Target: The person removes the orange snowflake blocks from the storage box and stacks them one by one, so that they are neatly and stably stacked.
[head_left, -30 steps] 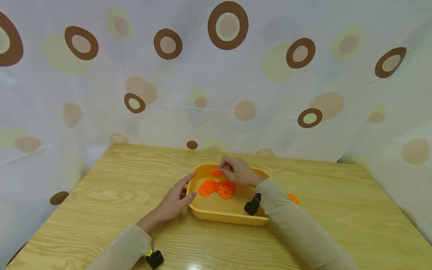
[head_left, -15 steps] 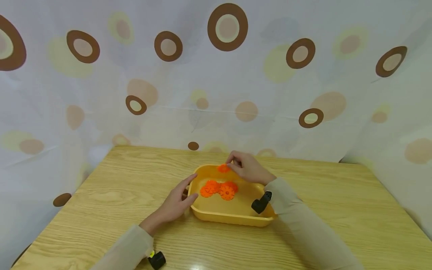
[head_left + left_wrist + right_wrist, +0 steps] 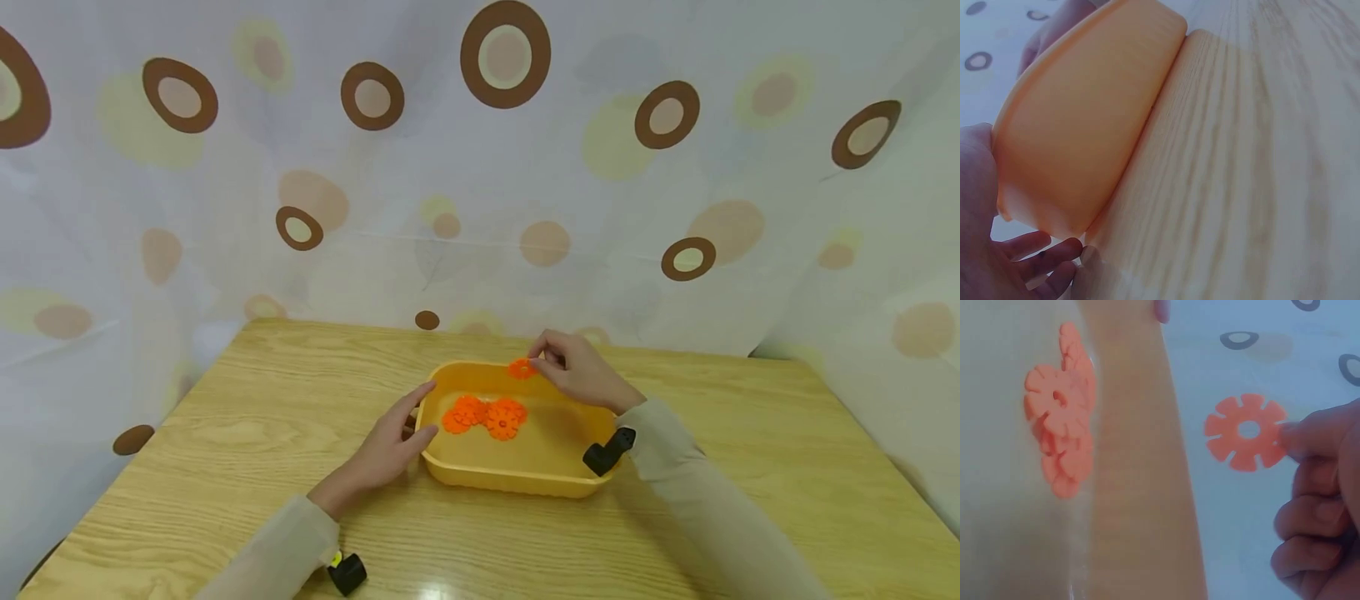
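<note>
Disc of notched orange plastic, hidden from left wrist view, pinched by curled right hand opposite spread left hand.

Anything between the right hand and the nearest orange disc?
Nothing visible: the right hand pinches the orange disc directly by its edge. The other orange discs lie apart from it, inside the yellow tray.

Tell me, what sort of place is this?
Probably a tabletop set up for handiwork; the wider room is out of view. I see a wood-grain table, a spotted backdrop and a yellow tray holding orange notched discs.
</note>
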`<state>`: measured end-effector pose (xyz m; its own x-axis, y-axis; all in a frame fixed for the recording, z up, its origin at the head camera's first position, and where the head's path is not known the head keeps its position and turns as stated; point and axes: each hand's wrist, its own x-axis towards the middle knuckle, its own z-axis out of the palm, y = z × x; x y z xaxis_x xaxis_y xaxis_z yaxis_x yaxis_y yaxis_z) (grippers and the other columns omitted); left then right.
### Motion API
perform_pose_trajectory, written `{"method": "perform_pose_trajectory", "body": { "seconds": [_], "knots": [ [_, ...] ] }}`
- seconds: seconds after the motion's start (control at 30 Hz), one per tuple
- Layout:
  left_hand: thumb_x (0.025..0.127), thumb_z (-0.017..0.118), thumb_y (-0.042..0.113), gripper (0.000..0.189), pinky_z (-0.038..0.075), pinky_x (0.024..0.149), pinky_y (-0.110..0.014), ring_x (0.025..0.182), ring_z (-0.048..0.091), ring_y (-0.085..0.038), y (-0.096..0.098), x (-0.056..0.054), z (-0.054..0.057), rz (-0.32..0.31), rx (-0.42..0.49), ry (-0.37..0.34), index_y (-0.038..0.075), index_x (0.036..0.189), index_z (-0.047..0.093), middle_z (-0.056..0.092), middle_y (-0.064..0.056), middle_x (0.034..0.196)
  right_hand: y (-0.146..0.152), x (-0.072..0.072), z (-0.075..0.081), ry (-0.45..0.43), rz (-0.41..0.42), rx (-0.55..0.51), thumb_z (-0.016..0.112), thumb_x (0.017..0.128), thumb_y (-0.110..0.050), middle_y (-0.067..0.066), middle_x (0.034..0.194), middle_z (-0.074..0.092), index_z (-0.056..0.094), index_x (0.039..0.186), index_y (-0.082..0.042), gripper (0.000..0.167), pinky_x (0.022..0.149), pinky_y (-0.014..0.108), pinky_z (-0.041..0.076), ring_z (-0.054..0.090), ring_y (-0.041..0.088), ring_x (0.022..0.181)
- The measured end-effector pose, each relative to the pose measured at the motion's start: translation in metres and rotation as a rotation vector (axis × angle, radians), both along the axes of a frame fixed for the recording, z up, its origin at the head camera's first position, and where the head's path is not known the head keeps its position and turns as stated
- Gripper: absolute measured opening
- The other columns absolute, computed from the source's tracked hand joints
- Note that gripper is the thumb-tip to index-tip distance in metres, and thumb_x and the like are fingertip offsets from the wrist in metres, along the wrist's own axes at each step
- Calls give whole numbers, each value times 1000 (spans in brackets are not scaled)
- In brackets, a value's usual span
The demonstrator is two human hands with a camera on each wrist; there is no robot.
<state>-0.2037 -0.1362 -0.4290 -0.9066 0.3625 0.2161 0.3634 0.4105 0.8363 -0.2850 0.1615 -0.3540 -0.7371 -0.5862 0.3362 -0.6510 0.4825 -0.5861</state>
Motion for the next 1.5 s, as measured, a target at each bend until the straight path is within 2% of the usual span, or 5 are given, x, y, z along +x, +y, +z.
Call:
{"method": "perform_pose_trajectory", "body": {
  "seconds": [0.27, 0.63, 0.8, 1.03, 1.5],
  "knots": [
    [98, 52, 16, 60, 50, 83, -25, 95, 58, -20, 2, 0, -1, -20, -8, 1, 5, 151, 27, 44, -22, 138, 10, 4, 1, -25, -58, 21, 57, 96, -7, -2, 61, 41, 64, 99, -5, 8, 55, 23, 34, 30, 4, 48],
    [98, 52, 16, 61, 49, 83, -25, 94, 57, -19, 0, 0, 3, -5, -17, -15, 8, 152, 26, 45, -20, 138, 16, 33, 35, -3, -74, -19, 57, 93, 4, 1, 62, 40, 63, 93, 3, 6, 57, 24, 35, 31, 3, 50],
    [98, 52, 16, 60, 49, 83, -26, 95, 57, -19, 1, -1, 1, -11, -14, -4, 6, 152, 26, 45, -22, 137, 35, 21, 16, -7, -84, -40, 57, 94, 1, 1, 64, 41, 64, 95, -1, 7, 55, 24, 35, 32, 5, 50],
    [98, 52, 15, 61, 49, 83, -25, 95, 57, -20, 1, 1, 2, -3, -11, -10, 6, 152, 26, 46, -22, 138, 46, 37, 15, -36, -87, -54, 56, 92, 6, 0, 60, 40, 62, 94, 4, 6, 51, 23, 34, 33, 5, 49],
    [98, 53, 16, 60, 50, 81, -24, 95, 58, -21, 1, 1, 1, -3, -7, 1, 6, 151, 28, 45, -23, 138, 86, 33, -18, -101, -168, -136, 55, 97, -7, -2, 63, 44, 60, 97, -3, 7, 51, 26, 34, 36, 12, 51]
  ]
}}
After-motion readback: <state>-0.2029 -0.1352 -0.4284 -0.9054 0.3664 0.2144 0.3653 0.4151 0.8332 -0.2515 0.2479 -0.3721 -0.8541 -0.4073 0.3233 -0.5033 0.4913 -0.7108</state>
